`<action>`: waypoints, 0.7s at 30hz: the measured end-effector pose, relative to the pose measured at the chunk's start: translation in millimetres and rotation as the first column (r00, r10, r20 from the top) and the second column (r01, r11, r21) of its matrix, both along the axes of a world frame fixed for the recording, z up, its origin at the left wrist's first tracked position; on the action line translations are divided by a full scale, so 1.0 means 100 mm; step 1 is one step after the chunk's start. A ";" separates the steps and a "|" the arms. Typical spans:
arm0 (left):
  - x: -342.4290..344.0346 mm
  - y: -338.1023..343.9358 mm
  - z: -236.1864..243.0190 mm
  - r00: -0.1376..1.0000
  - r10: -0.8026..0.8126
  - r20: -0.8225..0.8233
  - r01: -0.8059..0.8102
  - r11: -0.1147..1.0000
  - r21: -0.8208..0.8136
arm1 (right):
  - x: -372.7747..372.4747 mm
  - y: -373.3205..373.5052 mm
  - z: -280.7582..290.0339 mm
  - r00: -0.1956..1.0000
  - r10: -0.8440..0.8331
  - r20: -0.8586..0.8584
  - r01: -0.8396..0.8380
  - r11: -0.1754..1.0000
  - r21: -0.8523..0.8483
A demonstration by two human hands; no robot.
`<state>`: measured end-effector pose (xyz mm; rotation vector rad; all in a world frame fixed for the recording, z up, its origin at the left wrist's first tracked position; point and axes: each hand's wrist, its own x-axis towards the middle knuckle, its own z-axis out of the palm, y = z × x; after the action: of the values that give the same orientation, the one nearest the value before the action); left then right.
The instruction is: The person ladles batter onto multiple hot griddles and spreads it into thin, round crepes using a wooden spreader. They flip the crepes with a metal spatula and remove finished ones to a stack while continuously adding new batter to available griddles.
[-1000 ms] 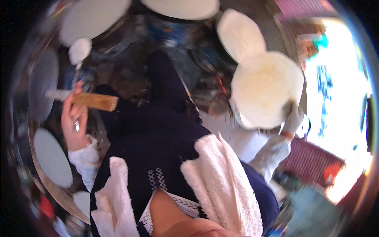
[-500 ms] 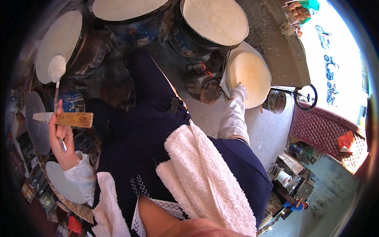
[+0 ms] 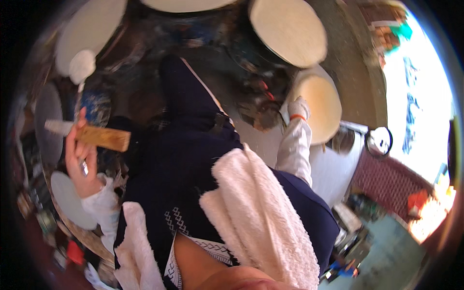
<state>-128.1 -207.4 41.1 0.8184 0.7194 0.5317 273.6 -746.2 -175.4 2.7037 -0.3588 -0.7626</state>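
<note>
My left hand (image 3: 79, 159) is closed around a long-handled metal ladle and a flat scraper with a wooden handle (image 3: 102, 137). White batter coats the ladle's bowl (image 3: 82, 66), which is raised above the hand near a pale-covered round griddle (image 3: 92, 31). On the right, my right hand (image 3: 297, 107), in a white glove, is at the near left edge of a round, thin, yellowish flatbread (image 3: 321, 104). It lies on a larger pale sheet. Blur and the glove hide how the right fingers are bent.
More round griddles covered with pale sheets stand ahead, one at front right (image 3: 289, 31). To the left are a dark bare disc (image 3: 48, 123) and a grey-white disc (image 3: 72, 200). A metal pot (image 3: 343, 140) stands beside the flatbread. A white towel (image 3: 261, 212) hangs over my chest.
The whole view has shifted and blurred. My left hand still grips the ladle and scraper. My right hand stays by the flatbread's edge, with an orange band now showing at the wrist.
</note>
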 end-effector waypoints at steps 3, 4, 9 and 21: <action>0.04 -0.32 0.21 0.995 0.059 -0.076 -0.057 0.998 0.026 | -0.34 1.50 0.77 0.856 0.361 0.370 -0.494 0.781 0.381; 0.07 -0.34 0.24 0.996 0.063 -0.057 -0.061 0.998 0.029 | -0.43 1.94 0.92 0.799 0.405 0.444 -0.599 0.603 0.528; -0.11 -0.35 0.24 0.972 0.223 0.076 -0.203 0.957 -0.209 | -1.62 3.95 2.07 0.507 0.840 0.191 0.127 -0.293 0.948; -0.41 0.82 0.17 0.867 0.486 -0.111 -0.446 0.855 0.264 | -2.22 5.47 2.21 0.461 0.885 -0.063 0.306 -0.092 0.948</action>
<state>-169.0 -125.8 57.8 0.9156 1.0447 1.0089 52.0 -199.0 45.8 2.2874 2.0227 -2.6494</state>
